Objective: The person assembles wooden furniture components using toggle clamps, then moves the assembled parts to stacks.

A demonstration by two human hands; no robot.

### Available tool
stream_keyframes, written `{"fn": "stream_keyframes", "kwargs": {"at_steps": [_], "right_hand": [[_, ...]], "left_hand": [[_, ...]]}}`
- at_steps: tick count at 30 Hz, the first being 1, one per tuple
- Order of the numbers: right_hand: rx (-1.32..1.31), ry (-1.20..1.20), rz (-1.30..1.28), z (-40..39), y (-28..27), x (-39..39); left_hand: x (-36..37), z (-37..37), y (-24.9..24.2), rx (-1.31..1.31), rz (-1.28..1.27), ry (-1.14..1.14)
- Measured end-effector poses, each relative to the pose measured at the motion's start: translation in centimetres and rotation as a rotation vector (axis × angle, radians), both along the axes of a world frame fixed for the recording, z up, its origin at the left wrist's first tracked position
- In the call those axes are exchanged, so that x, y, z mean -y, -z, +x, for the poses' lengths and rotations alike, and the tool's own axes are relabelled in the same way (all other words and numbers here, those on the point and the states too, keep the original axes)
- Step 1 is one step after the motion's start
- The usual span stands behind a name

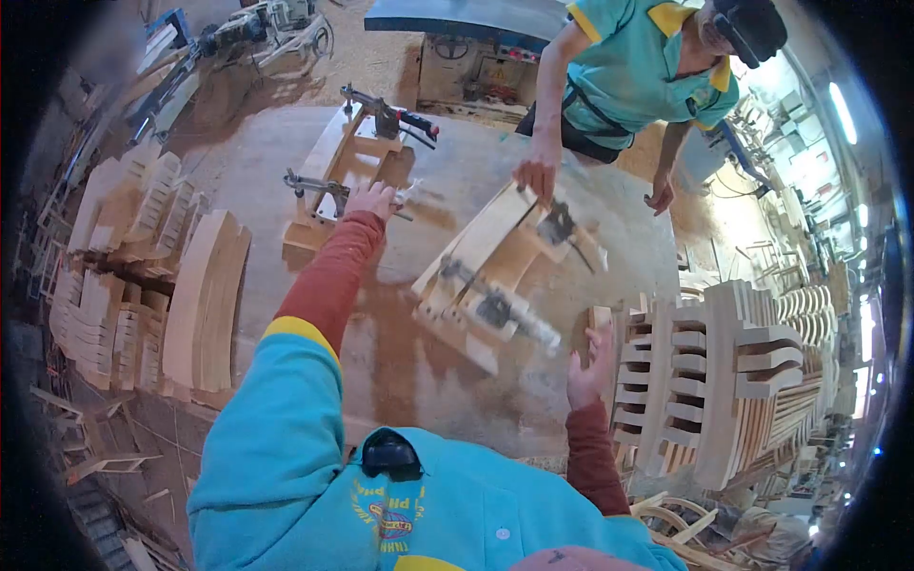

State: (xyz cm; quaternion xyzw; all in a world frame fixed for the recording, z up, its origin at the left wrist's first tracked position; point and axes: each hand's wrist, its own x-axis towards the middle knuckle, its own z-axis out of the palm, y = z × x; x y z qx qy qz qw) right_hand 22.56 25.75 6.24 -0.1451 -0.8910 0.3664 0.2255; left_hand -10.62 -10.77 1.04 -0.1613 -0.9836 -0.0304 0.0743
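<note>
My left hand (371,202) is closed on a metal clamp at the near right corner of a wooden frame assembly (347,157), which lies on the worktable (400,381). To the right, a second clamped wooden assembly (476,247) looks slightly blurred; a co-worker's hand (538,178) touches its far end. At the table's right side my right hand (590,369) has its fingers apart beside a small wooden block (599,318), with the fingertips at or near its lower end.
Stacked curved wooden pieces (205,295) stand at the left. Slatted wooden parts (719,381) are piled at the right. A co-worker (628,86) stands across the table, before a machine (476,71). More machinery is at the upper left.
</note>
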Motion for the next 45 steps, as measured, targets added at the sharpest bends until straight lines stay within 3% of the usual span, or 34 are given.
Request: {"fn": "stream_keyframes", "kwargs": {"at_steps": [5, 7, 11, 14, 17, 19, 20, 21, 22, 24, 25, 27, 30, 32, 38, 41, 44, 45], "right_hand": [[0.117, 0.028, -0.344, 4.1, -1.4, -0.4], [0.072, 0.032, -0.336, 4.6, -1.8, -0.8], [-0.122, -0.119, -0.605, 3.1, -0.4, -0.9], [-0.058, -0.273, -0.622, -1.0, -1.0, 2.9], [0.036, -0.551, -0.542, -5.4, -2.7, 9.1], [0.063, -0.559, -0.14, -7.7, -1.2, 12.7], [0.207, -0.598, -0.077, -8.4, 0.7, 13.9], [0.356, -0.64, -0.011, -9.0, 3.1, 15.1], [0.505, -0.685, 0.055, -9.0, 3.5, 16.4], [0.614, -0.707, -0.059, -7.4, 3.0, 18.0], [0.687, -0.716, -0.112, -5.8, 2.7, 18.4], [0.512, -0.703, -0.116, -3.8, 4.0, 18.6], [0.374, -0.691, -0.118, -1.4, 4.4, 17.8], [0.265, -0.697, -0.13, 1.1, 5.9, 16.6], [0.583, -0.443, -0.212, 8.7, 3.5, 10.4], [0.358, -0.317, -0.025, 11.7, 4.8, 7.4], [0.15, -0.241, -0.077, 13.4, 6.9, 5.6], [0.245, -0.177, -0.411, 13.7, 6.0, 5.7]], "left_hand": [[1.4, 1.8, -0.1, -0.071, -0.092, 0.127], [1.7, 4.3, 0.1, -0.01, -0.076, 0.124], [2.3, 13.3, -0.8, -0.066, 0.051, 0.091], [2.8, 20.9, -1.3, -0.059, 0.165, 0.122], [3.0, 29.1, -2.3, 0.098, 0.173, 0.074], [3.6, 34.5, -2.0, 0.037, 0.226, 0.121], [3.7, 37.1, -2.0, 0.049, 0.357, 0.146], [4.2, 39.6, -2.2, 0.141, 0.529, 0.108], [4.7, 41.5, -2.6, -0.024, 0.572, 0.023], [5.8, 44.4, -3.4, -0.34, 0.646, -0.14], [6.5, 45.0, -2.4, -0.299, 0.801, -0.329], [7.0, 45.3, 1.1, -0.207, 1.108, -0.737], [5.0, 45.5, 2.7, 0.048, 1.635, -0.932], [5.9, 46.3, 4.8, 0.076, 1.519, -0.867], [1.7, 45.3, 2.7, 0.263, 1.369, -0.639], [-1.0, 42.0, 1.8, 0.37, 1.351, -0.491], [-3.8, 39.9, 1.3, 0.393, 1.229, -0.417], [-4.6, 39.7, 0.5, 0.396, 1.158, -0.44]]}}
